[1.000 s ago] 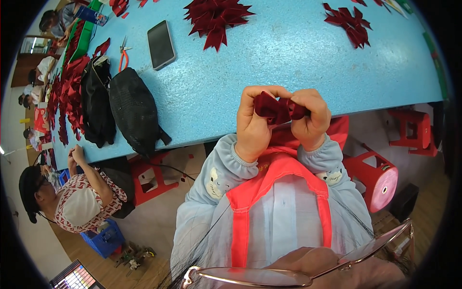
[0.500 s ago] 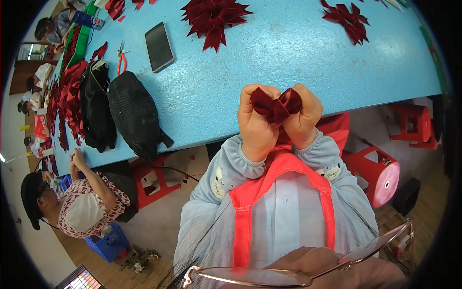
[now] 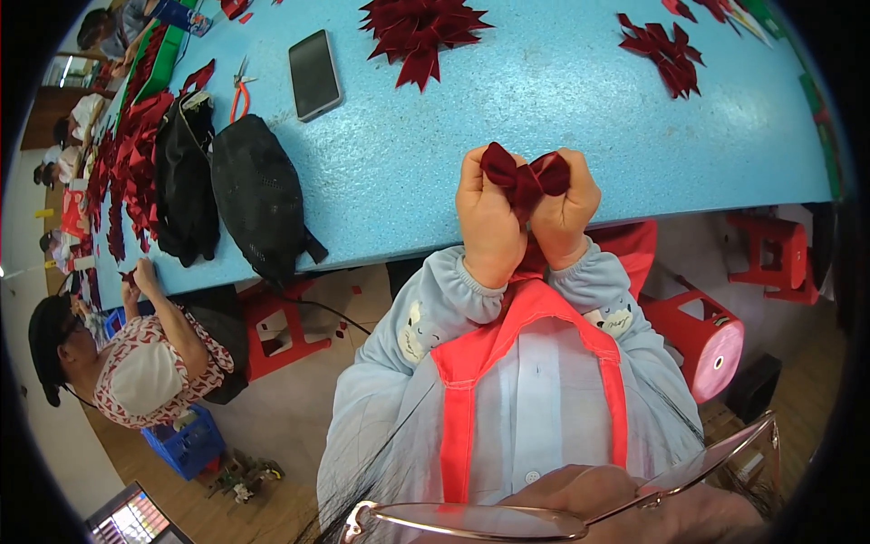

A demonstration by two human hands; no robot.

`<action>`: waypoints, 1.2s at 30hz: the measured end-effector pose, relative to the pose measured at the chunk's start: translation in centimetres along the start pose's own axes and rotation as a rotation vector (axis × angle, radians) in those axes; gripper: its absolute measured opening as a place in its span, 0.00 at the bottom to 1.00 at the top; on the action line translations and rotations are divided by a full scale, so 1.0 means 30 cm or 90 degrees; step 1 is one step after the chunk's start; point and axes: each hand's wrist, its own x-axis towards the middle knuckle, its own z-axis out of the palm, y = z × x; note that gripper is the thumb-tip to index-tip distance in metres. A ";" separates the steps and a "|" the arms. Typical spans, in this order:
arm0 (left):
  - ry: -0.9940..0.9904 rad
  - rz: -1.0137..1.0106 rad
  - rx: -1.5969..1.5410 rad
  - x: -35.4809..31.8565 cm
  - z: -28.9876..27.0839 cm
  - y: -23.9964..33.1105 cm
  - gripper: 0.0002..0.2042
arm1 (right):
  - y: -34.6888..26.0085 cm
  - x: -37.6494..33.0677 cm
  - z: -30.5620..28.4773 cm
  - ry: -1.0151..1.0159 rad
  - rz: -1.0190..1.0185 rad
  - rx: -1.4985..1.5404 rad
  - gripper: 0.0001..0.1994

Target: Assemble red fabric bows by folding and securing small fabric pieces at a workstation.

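A dark red velvet ribbon bow (image 3: 523,186) is held up between my two hands, just over the near edge of the blue table. My left hand (image 3: 489,213) is closed on the bow's left loop. On the other loop, my right hand (image 3: 564,207) has its fingers curled tight. The bow's ribbon tails hang down between my wrists, partly hidden by the hands. Farther off on the table lie a pile of pointed red ribbon bows (image 3: 422,36) and a smaller group of bows (image 3: 664,56) to the right.
A phone (image 3: 314,77), orange-handled pliers (image 3: 240,95) and black bags (image 3: 258,195) lie on the table (image 3: 408,181). Red ribbon pieces (image 3: 136,154) are heaped at the left. A co-worker (image 3: 145,354) sits at the left. Red stools (image 3: 693,335) stand beside the table.
The view has shifted slightly. My hands have turned a little, and the bow's loops now stand more upright and spread apart. Both hands keep hold of it.
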 end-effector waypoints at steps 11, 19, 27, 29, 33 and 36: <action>0.073 0.005 0.117 0.013 -0.004 -0.023 0.06 | 0.024 -0.004 -0.007 0.043 -0.070 -0.062 0.04; 0.063 0.026 0.071 -0.018 0.006 -0.001 0.07 | 0.017 -0.054 0.008 0.119 -0.032 0.002 0.04; -0.016 0.159 0.145 -0.063 -0.010 0.014 0.07 | 0.001 -0.039 -0.066 -0.074 -0.136 0.250 0.04; -0.028 0.154 0.146 -0.065 -0.009 0.017 0.07 | 0.001 -0.023 -0.081 -0.101 -0.161 0.267 0.06; -0.058 0.183 0.162 -0.061 -0.009 0.016 0.07 | -0.001 0.001 -0.097 -0.114 -0.173 0.241 0.05; -0.056 0.243 0.246 -0.060 -0.019 0.009 0.07 | -0.009 0.023 -0.098 -0.123 -0.176 0.217 0.05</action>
